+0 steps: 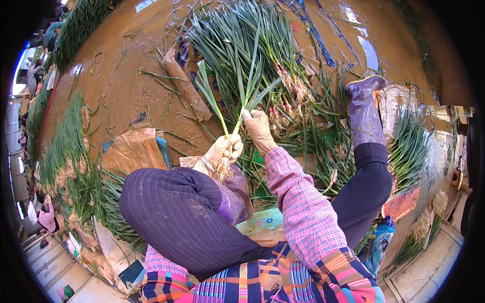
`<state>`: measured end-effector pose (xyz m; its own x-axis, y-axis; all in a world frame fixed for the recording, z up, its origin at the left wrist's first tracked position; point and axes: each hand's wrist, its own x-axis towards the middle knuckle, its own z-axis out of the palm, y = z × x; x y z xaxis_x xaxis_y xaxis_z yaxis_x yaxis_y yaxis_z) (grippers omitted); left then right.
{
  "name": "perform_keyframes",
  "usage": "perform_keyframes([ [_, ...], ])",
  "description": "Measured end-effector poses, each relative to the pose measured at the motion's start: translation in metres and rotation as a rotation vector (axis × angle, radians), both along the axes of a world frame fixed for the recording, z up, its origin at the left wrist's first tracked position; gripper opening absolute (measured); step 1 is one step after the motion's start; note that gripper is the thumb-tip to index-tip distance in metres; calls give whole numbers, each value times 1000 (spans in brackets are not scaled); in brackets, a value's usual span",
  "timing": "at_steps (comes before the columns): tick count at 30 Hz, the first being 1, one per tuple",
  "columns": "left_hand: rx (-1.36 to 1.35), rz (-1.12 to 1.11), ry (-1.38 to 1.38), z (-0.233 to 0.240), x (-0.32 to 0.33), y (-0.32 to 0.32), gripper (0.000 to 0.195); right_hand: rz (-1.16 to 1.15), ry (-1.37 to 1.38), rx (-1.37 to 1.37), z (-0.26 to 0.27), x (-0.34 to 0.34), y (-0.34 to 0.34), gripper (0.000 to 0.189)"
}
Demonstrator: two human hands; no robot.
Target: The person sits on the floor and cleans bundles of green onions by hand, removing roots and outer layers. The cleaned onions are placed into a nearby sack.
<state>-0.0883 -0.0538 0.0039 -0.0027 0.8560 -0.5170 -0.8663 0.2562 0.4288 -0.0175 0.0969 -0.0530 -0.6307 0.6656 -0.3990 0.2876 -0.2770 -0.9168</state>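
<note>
My left hand [223, 151], in a pale glove, is closed around the lower stems of a few green onions [245, 91], their pale roots hanging below the fist. Just above and to the right, my right hand [258, 128], also gloved, pinches a leaf or stem of the same plants between thumb and fingers. Beyond both hands lies a large heap of green onions [235, 41] with reddish bulbs and roots pointing right. Loose green leaves [326, 151] are strewn beneath and to the right of my right hand.
Brown paper [132, 149] and a rolled brown sheet [185, 83] lie on the wet, muddy floor. More onion bundles are at left [68, 144] and right [409, 147]. My purple boots [365, 110] flank the work area. A person in pink [47, 219] is far left.
</note>
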Motion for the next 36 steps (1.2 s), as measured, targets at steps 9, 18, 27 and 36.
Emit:
perform_keyframes([
  [9,183,318,214,80,-43,-15,38,203,-655,571,19,102,136,39],
  [18,337,698,514,155,-121,16,23,384,-370,952,12,51,202,26],
  [27,-15,224,57,10,-65,48,35,156,-136,114,27,11,212,23],
  [36,-216,227,200,-19,-29,65,17,517,61,981,81,34,47,10],
])
